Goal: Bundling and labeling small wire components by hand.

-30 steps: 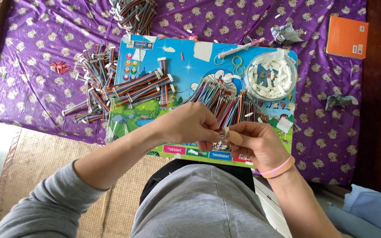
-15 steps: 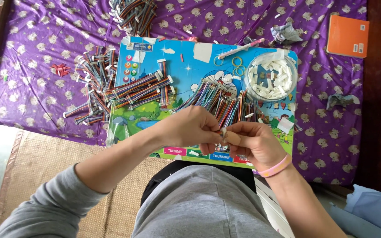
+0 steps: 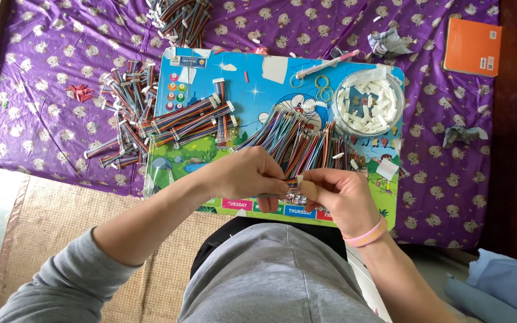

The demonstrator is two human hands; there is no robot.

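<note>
We pinch the near ends of a fanned bundle of multicoloured ribbon wires (image 3: 297, 146) between our left hand (image 3: 249, 176) and right hand (image 3: 339, 194), fingers closed tight on the ends, at the near edge of the cartoon board (image 3: 264, 78). On the board's far right corner stands a clear bowl of white connectors (image 3: 368, 104). Finished wire bundles (image 3: 189, 116) lie across its left side, and more (image 3: 121, 116) just left of it on the purple cloth (image 3: 43, 72). An orange booklet (image 3: 473, 46) lies far right of it.

Purple patterned bedsheet (image 3: 43, 119) carries a cartoon board (image 3: 258, 84), wire bundles (image 3: 121, 128) and an orange booklet (image 3: 471, 46).
</note>
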